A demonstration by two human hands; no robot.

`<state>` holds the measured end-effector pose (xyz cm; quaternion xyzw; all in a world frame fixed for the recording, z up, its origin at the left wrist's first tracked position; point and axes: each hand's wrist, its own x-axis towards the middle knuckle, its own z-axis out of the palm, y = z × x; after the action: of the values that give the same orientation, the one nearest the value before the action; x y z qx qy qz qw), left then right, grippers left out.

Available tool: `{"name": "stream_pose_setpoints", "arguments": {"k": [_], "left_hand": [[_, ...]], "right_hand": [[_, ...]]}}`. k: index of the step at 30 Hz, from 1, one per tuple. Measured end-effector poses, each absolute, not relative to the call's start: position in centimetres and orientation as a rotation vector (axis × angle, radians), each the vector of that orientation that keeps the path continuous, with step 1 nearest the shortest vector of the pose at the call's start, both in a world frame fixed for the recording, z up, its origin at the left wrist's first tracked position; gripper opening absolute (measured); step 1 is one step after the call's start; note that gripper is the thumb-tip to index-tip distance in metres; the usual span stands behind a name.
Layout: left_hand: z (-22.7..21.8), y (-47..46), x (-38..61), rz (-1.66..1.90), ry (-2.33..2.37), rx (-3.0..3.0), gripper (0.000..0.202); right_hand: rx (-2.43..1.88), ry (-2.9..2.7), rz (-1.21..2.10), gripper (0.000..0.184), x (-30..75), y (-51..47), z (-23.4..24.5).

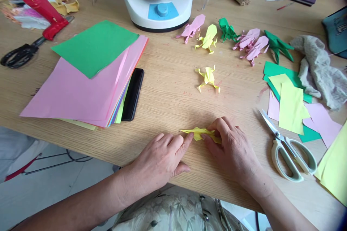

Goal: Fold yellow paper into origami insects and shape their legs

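Note:
A narrow yellow origami piece [197,133] lies near the table's front edge, with a thin point to the left. My right hand [230,148] pinches its right end between thumb and fingers, partly hiding it. The index fingertip of my left hand [166,153] presses the piece down near its middle, the other fingers curled and the thumb lower down. Beyond my hands sits a finished-looking yellow paper frog [208,78]. Further back stand another yellow frog [208,38], pink frogs [193,27] and green folded figures [228,30].
Scissors [287,151] lie open-bladed beside my right hand, near paper offcuts [291,104] and a grey cloth [322,68]. A coloured paper stack [81,94] overlaps a black phone [132,94] on the left. A white fan [162,11] and red-handled tool [48,14] stand behind.

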<state>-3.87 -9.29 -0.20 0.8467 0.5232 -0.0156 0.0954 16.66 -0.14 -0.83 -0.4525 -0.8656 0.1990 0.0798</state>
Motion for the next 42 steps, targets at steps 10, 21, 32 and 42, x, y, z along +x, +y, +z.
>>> {"name": "stream_pose_setpoints", "arguments": {"k": [10,21,32,42], "left_hand": [[-0.4,-9.6,-4.2,-0.053,1.557,2.496,0.066],[0.1,-8.8,-5.8,-0.066,1.518,2.566,0.058],[-0.3,-9.0,-6.2,-0.039,1.544,2.608,0.063],[-0.8,-8.9,-7.0,0.170,1.555,2.599,0.050]], "right_hand": [[-1.342,-2.586,0.585,0.015,16.7,-0.1,-0.9],[-1.340,-2.593,0.600,0.014,16.7,-0.1,-0.8],[-1.319,-2.593,0.560,0.015,16.9,-0.1,-1.0],[-1.328,-2.588,0.595,0.014,16.7,-0.1,-0.9]]}}
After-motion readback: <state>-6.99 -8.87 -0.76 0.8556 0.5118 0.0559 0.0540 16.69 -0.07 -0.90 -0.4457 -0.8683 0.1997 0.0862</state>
